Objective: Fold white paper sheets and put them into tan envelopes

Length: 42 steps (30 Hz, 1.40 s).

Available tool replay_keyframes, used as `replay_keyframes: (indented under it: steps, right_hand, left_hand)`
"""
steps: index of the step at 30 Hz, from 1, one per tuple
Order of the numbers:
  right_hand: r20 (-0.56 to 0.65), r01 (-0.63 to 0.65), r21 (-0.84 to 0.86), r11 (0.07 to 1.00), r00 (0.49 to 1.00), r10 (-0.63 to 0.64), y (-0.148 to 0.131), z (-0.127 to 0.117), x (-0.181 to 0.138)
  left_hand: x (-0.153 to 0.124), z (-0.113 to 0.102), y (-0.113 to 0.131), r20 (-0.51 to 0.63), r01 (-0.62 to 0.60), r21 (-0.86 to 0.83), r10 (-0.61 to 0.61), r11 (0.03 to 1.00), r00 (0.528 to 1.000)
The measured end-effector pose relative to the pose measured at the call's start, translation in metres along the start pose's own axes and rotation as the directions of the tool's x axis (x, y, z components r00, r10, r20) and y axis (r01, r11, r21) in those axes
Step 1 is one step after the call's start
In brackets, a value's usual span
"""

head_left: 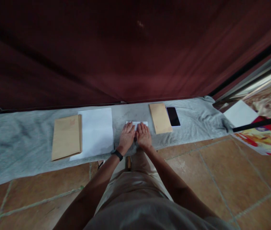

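Both hands press down on a small white piece of paper [137, 123], which looks folded, on the grey cloth. My left hand [126, 136], with a dark band on its wrist, lies flat with fingers stretched over the paper's left part. Beside it, my right hand [144, 135] rests flat on the right part, the thumbs close together. Most of the paper is hidden under the fingers. Left of my hands are large white sheets [97, 131], partly covered by a stack of brown envelopes [65, 136]. A single brown envelope [160, 118] lies to the right.
A smartphone [173, 116] lies right of the single envelope. The grey cloth [192, 118] covers a long narrow surface against a dark red wall [125, 57]. Beyond its right end are a dark bar, a white sheet [240, 113] and a colourful printed package [267, 137]. Tiled floor lies below.
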State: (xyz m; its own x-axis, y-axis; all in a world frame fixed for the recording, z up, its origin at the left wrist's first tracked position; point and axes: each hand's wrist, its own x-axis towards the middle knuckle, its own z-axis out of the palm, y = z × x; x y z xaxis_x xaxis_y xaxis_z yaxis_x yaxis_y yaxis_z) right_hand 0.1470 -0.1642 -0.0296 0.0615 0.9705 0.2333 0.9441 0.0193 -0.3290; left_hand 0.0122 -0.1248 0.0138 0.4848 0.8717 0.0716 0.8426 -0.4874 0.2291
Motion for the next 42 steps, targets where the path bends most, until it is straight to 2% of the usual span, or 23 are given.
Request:
replay_keyframes:
  steps: [2, 8, 15, 24, 34, 42]
  right_hand:
    - [0.007, 0.003, 0.003, 1.000, 1.000, -0.003, 0.001, -0.001, -0.001]
    - [0.030, -0.035, 0.061, 0.998, 0.999, 0.033, -0.004, -0.009, 0.012]
    - [0.101, 0.095, 0.095, 0.991, 0.989, -0.104, -0.009, -0.013, 0.028]
    - [0.050, 0.072, 0.019, 0.997, 0.996, -0.073, 0.013, -0.010, 0.018]
    - [-0.039, 0.027, -0.050, 0.998, 0.999, -0.029, 0.025, -0.005, 0.007]
    - [-0.070, 0.014, -0.049, 0.999, 0.997, -0.017, 0.027, -0.008, 0.003]
  left_hand:
    - [0.003, 0.005, 0.002, 0.011, -0.026, -0.014, 0.026, 1.000, 1.000]
    - [0.002, 0.014, 0.004, 0.041, 0.043, -0.013, -0.043, 0.999, 0.998]
    - [0.001, 0.017, 0.006, 0.068, 0.077, -0.003, -0.077, 0.997, 0.995]
    - [0.000, 0.015, 0.010, 0.033, 0.111, 0.010, -0.111, 0.994, 0.993]
    - [-0.010, 0.013, -0.003, -0.027, 0.191, 0.016, -0.190, 0.982, 0.981]
    - [-0.012, 0.006, -0.003, -0.023, 0.220, -0.011, -0.220, 0.975, 0.975]
